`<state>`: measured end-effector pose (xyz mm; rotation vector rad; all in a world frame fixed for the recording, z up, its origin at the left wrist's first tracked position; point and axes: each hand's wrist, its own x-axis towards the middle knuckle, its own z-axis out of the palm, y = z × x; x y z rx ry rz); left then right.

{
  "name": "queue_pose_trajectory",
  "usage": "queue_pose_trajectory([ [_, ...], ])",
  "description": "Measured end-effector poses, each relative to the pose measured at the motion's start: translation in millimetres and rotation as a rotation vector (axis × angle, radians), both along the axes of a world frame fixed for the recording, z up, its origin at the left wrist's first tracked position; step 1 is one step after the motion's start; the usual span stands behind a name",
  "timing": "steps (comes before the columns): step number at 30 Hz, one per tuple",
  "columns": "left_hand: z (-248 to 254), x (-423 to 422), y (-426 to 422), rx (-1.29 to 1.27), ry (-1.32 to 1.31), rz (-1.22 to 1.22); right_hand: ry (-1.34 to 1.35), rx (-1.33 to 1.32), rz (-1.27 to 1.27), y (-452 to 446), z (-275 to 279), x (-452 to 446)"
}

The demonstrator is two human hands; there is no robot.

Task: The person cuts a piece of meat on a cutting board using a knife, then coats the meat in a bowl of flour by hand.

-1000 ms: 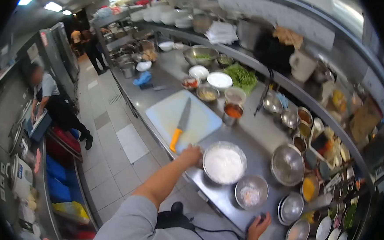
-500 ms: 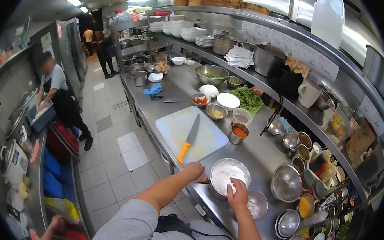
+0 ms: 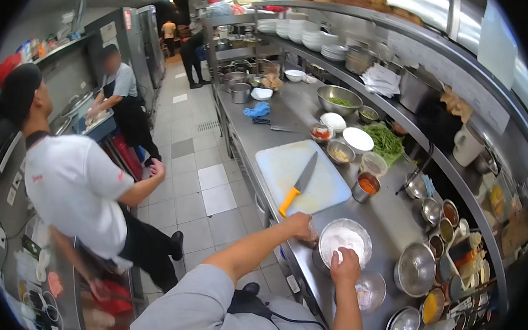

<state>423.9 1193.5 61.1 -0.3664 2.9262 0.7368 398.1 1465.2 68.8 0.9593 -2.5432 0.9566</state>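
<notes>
A steel bowl of white powder (image 3: 345,235) stands at the counter's front edge. My right hand (image 3: 345,265) reaches over its near side, fingers apart and bent down toward the powder, with nothing visible in them. Just left of that bowl, my left hand (image 3: 301,226) is closed, its fingers curled downward; whatever they may hold is hidden. A smaller steel bowl (image 3: 378,288) with white powdery contents sits beside my right wrist. Beyond my left hand lies a white cutting board (image 3: 335,190), and on it a knife with an orange handle (image 3: 289,201).
Behind the board are a cup of orange-red sauce (image 3: 366,186), small ingredient bowls and green beans (image 3: 383,142). Steel bowls (image 3: 415,269) crowd the right side under a shelf (image 3: 445,161). A co-worker in a white shirt (image 3: 75,184) stands at left; another person (image 3: 120,89) works farther back.
The view has swung left, so the counter appears shifted rightward. A co-worker in a white shirt is now in sight. Both my hands remain around the powder bowl, the right fingers slightly more bent.
</notes>
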Motion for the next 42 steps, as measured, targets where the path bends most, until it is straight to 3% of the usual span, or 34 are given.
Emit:
queue_pose_trajectory([
  [2,2,-1,1,0.063,0.232,0.055,0.013,0.014,-0.002,5,-1,1],
  [6,42,-4,22,0.083,0.236,0.185,0.005,0.008,-0.028,8,-10,-5],
  [8,20,-14,15,0.105,0.495,0.172,-0.022,0.001,-0.042,9,-8,-7],
  [10,-13,-35,-3,0.355,0.646,0.134,-0.053,0.010,-0.092,12,-8,-5],
  [12,-15,-43,-5,0.745,0.601,0.128,-0.083,0.030,-0.057,13,-8,-7],
  [15,4,-44,4,0.750,0.612,0.197,-0.101,0.032,-0.055,16,-1,-5],
  [16,10,-43,8,0.908,0.628,0.241,-0.099,0.022,-0.055,15,-3,-6],
  [17,8,-46,7,0.909,0.620,0.234,-0.103,0.020,-0.065,16,-4,-6],
  [19,11,-50,6,0.840,0.690,0.275,-0.106,0.022,-0.054,17,-5,-7],
  [20,13,-45,8,0.615,0.640,0.170,-0.110,0.021,-0.058,16,-6,-8],
  [21,13,-44,7,0.616,0.635,0.169,-0.110,0.031,-0.059,16,-7,-9],
  [23,9,-40,3,-0.102,0.587,-0.190,-0.115,0.048,-0.056,17,-9,-6],
  [24,7,-40,3,-0.099,0.587,-0.187,-0.119,0.044,-0.053,17,-9,-6],
  [26,27,-39,9,0.513,0.519,0.077,-0.121,0.035,-0.060,16,-7,-8],
  [29,63,-32,25,0.697,0.572,0.100,-0.114,0.052,-0.052,16,-6,-7],
  [33,68,-34,21,0.712,0.690,0.080,-0.139,0.065,-0.056,15,-5,-7],
  [36,83,-31,25,0.753,0.600,0.077,-0.146,0.061,-0.064,14,-4,-4],
  [38,96,-27,39,0.981,0.546,0.204,-0.126,0.038,-0.072,14,7,-4],
  [42,67,-30,67,1.230,0.319,0.250,0.024,-0.232,0.049,6,26,-4],
])
